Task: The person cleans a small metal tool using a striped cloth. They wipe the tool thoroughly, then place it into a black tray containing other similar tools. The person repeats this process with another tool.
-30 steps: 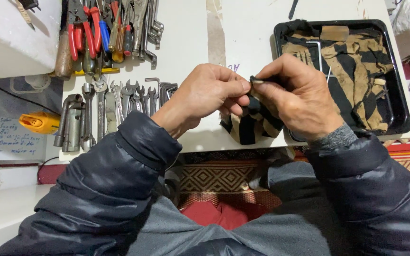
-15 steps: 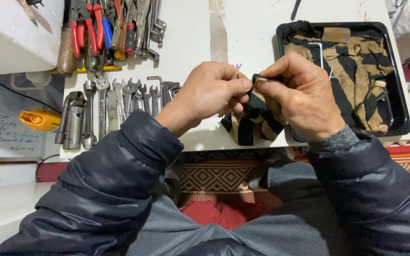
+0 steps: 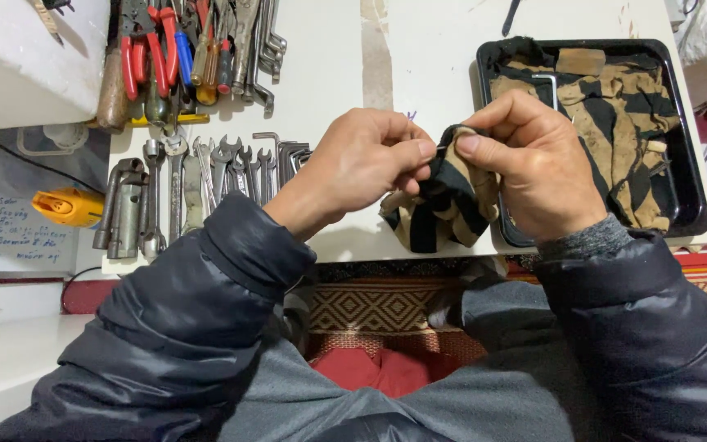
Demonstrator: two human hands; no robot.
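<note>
My left hand [image 3: 362, 164] and my right hand [image 3: 538, 168] meet over the front edge of the white table [image 3: 427, 65]. Between them is a black-and-tan striped rag [image 3: 443, 205], bunched up and hanging down to the table edge. My right hand grips the rag with the thumb pressed on its top fold. My left hand pinches something at the rag's left side; the small metal piece seen earlier is now hidden by the cloth and fingers.
A black tray [image 3: 693, 164] at the right holds more striped cloth [image 3: 615, 123] and a hex key [image 3: 548, 82]. Spanners [image 3: 222, 168], socket tubes [image 3: 128, 209] and red-handled pliers [image 3: 145, 49] lie at the left. A yellow tool [image 3: 67, 205] sits lower left.
The rag has been pulled up over the small dark metal piece held between my fingertips, which no longer shows. Both hands stayed nearly in place.
</note>
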